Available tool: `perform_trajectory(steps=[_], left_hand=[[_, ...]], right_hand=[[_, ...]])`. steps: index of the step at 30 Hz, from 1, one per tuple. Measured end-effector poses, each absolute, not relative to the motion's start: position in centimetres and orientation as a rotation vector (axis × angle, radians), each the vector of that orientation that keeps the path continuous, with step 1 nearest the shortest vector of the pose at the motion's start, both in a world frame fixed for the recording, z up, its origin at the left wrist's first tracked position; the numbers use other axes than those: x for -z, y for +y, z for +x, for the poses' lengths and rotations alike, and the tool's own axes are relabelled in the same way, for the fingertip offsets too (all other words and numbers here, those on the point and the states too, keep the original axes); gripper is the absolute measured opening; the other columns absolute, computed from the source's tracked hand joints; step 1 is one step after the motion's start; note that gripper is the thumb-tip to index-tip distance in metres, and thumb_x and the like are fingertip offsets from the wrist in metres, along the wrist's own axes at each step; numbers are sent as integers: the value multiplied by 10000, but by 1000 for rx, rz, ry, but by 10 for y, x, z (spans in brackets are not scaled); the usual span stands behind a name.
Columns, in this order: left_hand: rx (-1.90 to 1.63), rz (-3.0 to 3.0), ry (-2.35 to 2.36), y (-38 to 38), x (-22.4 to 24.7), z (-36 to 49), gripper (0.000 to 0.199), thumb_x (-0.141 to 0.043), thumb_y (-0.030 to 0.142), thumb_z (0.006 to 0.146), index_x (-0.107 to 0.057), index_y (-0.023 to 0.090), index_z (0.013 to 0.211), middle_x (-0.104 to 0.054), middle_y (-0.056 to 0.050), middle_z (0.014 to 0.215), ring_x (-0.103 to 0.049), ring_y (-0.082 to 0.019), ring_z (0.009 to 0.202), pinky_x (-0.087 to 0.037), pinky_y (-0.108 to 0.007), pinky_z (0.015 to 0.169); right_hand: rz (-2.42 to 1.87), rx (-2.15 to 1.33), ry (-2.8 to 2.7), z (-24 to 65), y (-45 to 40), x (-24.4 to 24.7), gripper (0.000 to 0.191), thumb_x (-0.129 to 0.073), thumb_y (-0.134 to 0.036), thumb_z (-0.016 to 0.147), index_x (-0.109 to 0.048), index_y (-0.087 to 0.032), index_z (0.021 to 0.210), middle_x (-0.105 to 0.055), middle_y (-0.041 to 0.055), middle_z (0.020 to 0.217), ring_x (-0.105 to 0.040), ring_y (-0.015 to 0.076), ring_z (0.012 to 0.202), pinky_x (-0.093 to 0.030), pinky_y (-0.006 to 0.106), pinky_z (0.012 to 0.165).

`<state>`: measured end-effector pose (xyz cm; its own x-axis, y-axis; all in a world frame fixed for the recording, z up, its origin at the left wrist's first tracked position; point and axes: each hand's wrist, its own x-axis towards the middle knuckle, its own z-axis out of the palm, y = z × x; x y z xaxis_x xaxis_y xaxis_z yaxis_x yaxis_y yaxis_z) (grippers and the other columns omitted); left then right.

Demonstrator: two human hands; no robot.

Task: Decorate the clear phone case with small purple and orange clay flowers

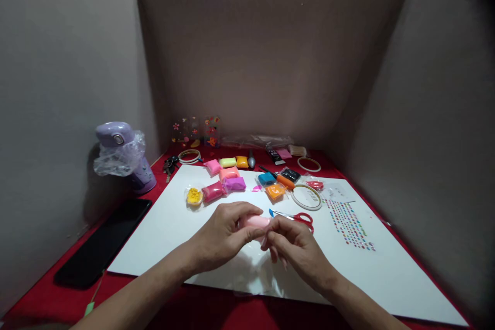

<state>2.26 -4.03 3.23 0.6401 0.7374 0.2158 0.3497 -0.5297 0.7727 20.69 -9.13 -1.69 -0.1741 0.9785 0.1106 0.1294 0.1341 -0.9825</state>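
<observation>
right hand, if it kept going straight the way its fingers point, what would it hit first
Most likely the pink clay piece that the right hand already pinches with the left hand; beyond that, the left hand's fingers. Depth is hard to judge here.

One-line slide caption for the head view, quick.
Both hands, left hand and right hand, pinch a pink clay lump above the white board, red scissors just beyond.
</observation>
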Motion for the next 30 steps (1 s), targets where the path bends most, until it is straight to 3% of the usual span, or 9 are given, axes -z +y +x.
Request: perform_trajectory(steps=[7,12,14,16,19,30], left_hand=[[-683,2196,845,-37,-36,27,273,-581,332,850,-642,195,1078,-674,-55,996,-601,-182,871,-472,-304,749],[-1329,2538,906,-37,-22,40,343,-608,241,825,-562,159,1155,-590,-135,1137,-529,-259,1058,-433,-429,893],[-1536,2656,863,-43,-18,45,201,-582,183,829,-597,150,1026,-615,-131,1026,-556,-247,971,-444,-394,830],[-1462,2772,738,-50,-15,50,82,-534,143,849,-603,165,888,-633,-74,810,-577,-187,753,-436,-308,688],[-1223,2831,711,-58,-10,55,148,-461,134,884,-575,171,798,-583,-19,618,-535,-133,556,-363,-256,554],[-1239,2826,854,-57,1,60,102,-457,114,854,-511,169,787,-569,-12,611,-547,-140,523,-313,-273,511]], right_hand=[[-1103,-1162,-1502,210,-92,15,129,-527,-193,839,-582,-163,727,-610,-6,675,-535,86,536,-430,207,510],[-1051,-1109,-1354,211,-90,15,171,-546,-281,849,-528,-170,721,-581,-17,640,-478,69,456,-369,192,417],[-1058,-1085,-1294,211,-89,16,194,-546,-312,862,-508,-175,731,-581,-19,634,-462,64,434,-343,185,392],[-1066,-1073,-1244,210,-88,16,219,-556,-343,864,-497,-179,731,-571,-24,627,-454,66,427,-331,181,375],[-1067,-1035,-1205,209,-89,16,255,-587,-369,849,-489,-184,703,-509,-45,575,-440,71,434,-348,184,389],[-1209,-614,-1460,205,-95,25,202,-499,-252,886,-495,-190,694,-417,-40,598,-385,99,531,-350,222,506]])
